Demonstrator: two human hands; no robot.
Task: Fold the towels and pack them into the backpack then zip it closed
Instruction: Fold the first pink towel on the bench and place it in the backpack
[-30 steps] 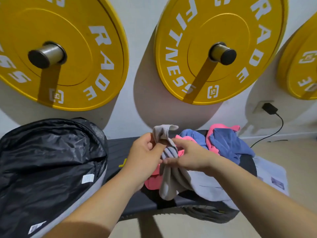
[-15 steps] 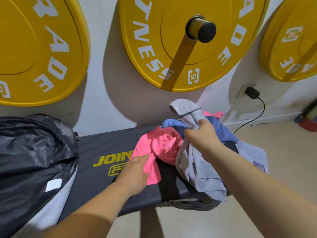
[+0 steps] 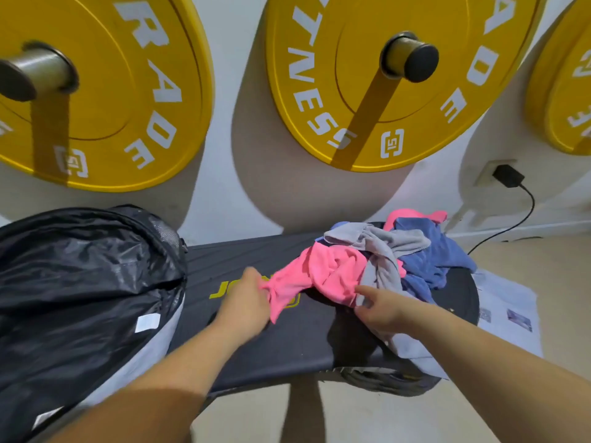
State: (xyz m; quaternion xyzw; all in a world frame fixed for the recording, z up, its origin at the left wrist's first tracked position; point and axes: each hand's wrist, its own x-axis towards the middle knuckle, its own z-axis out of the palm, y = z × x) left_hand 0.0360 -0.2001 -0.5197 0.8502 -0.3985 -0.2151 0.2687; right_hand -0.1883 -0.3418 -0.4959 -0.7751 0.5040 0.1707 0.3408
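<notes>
While no towel lies folded anywhere in view, the task stands at its opening step, by my judgement: sorting one towel out of the heap. All places below are given relative to the pink towel.

Far to its left, the black backpack rests on the end of the table, its main flap apparently thrown open; I see no towels in it, though the interior is mostly hidden. Folding, packing and zipping all remain to be done.

Immediately left of the pink towel, the left hand has its fingers clamped on the towel's near corner, drawing it out across the table. At the towel's right edge, the right hand reaches in with fingers apart; whether they touch the cloth cannot be told. Against the towel's right side lies a grey towel, twisted and hanging over the table's front edge. Beyond that sits a blue towel, with a second pink piece behind it.

The table is a dark padded surface with yellow lettering, part covered. Above and behind the towel, yellow weight plates hang on wall pegs. To the far right, a black charger sits in a wall socket, and printed papers lie on the pale floor.
</notes>
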